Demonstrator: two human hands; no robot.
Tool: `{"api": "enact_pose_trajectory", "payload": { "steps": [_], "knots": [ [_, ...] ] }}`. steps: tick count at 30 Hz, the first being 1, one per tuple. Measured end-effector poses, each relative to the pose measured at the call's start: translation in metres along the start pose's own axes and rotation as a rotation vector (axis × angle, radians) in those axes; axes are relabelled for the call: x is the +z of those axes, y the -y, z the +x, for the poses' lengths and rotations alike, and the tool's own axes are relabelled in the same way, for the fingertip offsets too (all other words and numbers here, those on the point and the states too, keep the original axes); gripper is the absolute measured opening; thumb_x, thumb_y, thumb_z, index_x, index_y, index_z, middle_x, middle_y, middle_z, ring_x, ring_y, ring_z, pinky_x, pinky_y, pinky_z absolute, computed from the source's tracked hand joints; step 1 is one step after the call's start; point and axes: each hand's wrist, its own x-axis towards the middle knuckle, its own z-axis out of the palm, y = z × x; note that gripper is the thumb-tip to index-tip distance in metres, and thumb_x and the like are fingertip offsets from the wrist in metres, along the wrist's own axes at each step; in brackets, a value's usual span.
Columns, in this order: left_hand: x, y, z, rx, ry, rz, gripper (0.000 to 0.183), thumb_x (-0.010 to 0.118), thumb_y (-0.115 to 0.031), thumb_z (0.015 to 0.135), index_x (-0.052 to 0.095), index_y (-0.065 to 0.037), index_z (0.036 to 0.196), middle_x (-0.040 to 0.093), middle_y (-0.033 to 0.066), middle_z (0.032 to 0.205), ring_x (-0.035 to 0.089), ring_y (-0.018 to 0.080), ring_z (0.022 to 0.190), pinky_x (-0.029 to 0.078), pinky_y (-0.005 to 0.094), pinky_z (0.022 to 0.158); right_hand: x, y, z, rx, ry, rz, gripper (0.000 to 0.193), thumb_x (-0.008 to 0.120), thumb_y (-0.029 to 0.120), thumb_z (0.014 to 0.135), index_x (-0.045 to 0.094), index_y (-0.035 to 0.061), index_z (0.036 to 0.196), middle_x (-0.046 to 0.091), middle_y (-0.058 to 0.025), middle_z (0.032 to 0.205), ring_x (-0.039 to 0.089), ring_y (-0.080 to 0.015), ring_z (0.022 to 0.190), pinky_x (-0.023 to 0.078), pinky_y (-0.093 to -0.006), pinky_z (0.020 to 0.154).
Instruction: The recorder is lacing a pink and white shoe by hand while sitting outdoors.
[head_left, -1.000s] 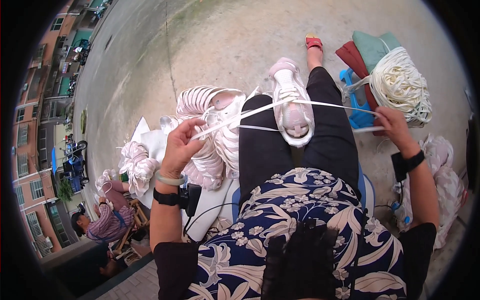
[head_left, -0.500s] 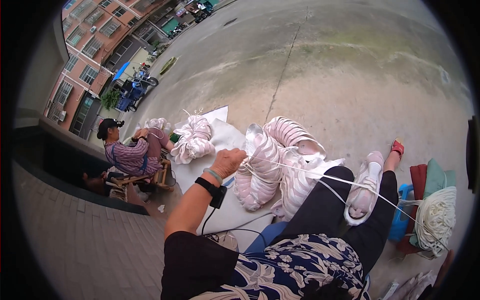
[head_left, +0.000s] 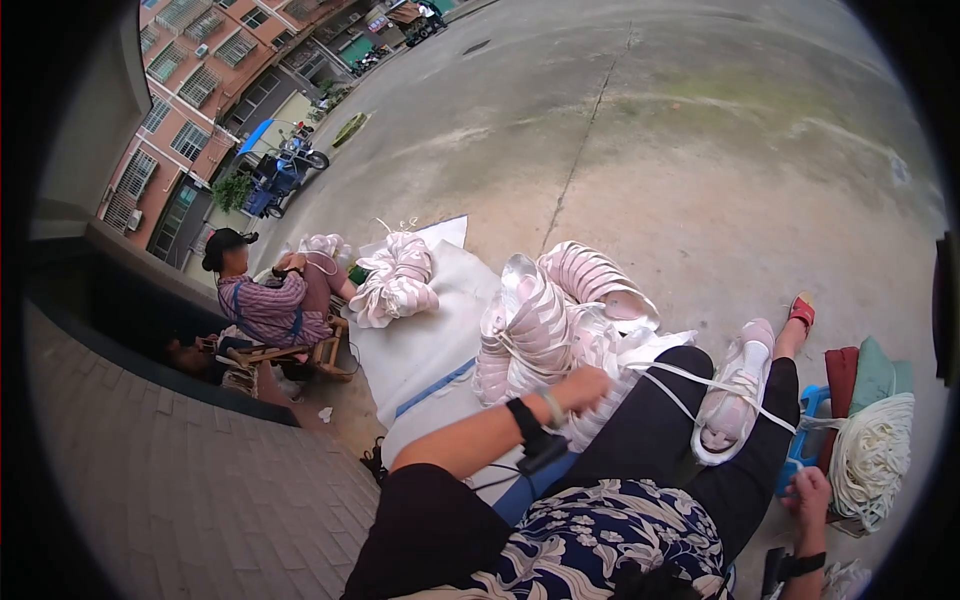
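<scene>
A pale pink and white shoe (head_left: 735, 400) rests across my thighs, sole side away from view. White shoelace (head_left: 690, 378) runs loosely over it, one length crossing toward my left knee and another hanging toward my right side. My left hand (head_left: 585, 388), partly blurred, is closed beside my left knee, by the lace's left end. Low at the right, my right hand (head_left: 808, 492) has curled fingers with a bit of white lace at their tips. It is just beside a thick hank of white laces (head_left: 872, 460).
Bundled pink-white shoe parts (head_left: 535, 325) lie by my left leg on a white sheet (head_left: 440, 345). Another bundle (head_left: 395, 280) lies farther left, near a seated person (head_left: 265, 300). A blue plastic stool (head_left: 808, 425) with red and green cloth stands at my right.
My left hand has come down and right toward my knee, and the stretched lace has gone slack. My right hand has come into view beside the lace hank.
</scene>
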Motion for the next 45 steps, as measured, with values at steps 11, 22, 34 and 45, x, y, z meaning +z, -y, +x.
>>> {"api": "enact_pose_trajectory", "payload": {
  "steps": [11,22,34,45],
  "knots": [
    [0.136,-0.044,0.07,-0.089,0.265,-0.177,0.016,0.045,-0.015,0.082,0.05,-0.002,0.074,0.051,0.0096,0.052,0.039,0.0122,0.03,0.026,0.0266,0.026,0.106,0.04,0.034,0.142,0.146,0.254,0.01,0.052,0.016,0.087,0.05,0.0096,0.079,0.046,0.0017,0.057,0.041,-0.0051,0.04,0.034,-0.0206,0.032],
    [0.125,-0.086,0.089,0.054,0.099,-0.259,0.013,0.048,-0.018,0.083,0.055,-0.006,0.082,0.059,0.0056,0.063,0.055,0.0108,0.048,0.038,0.0208,0.039,0.126,0.056,0.081,0.048,-0.031,0.547,0.007,0.049,0.008,0.084,0.047,0.0065,0.078,0.055,-0.0064,0.065,0.057,-0.0138,0.053,0.048,-0.0256,0.045],
    [0.136,-0.058,0.049,0.204,0.044,-0.402,0.017,0.058,-0.021,0.087,0.058,-0.004,0.081,0.051,-0.001,0.06,0.047,0.0054,0.047,0.035,0.0173,0.042,0.131,0.042,0.052,-0.047,-0.009,0.504,0.008,0.053,0.004,0.082,0.051,0.0044,0.075,0.058,-0.005,0.068,0.056,-0.009,0.052,0.043,-0.0204,0.042],
    [0.136,-0.062,0.055,0.244,0.038,-0.446,0.012,0.061,-0.015,0.085,0.06,-0.003,0.085,0.061,0.0045,0.071,0.056,0.0083,0.053,0.043,0.0177,0.045,0.135,0.043,0.055,-0.126,-0.02,0.422,0.008,0.057,0.009,0.084,0.055,0.0064,0.076,0.058,-0.0015,0.063,0.05,-0.0042,0.05,0.036,-0.0168,0.042]
  ]
}}
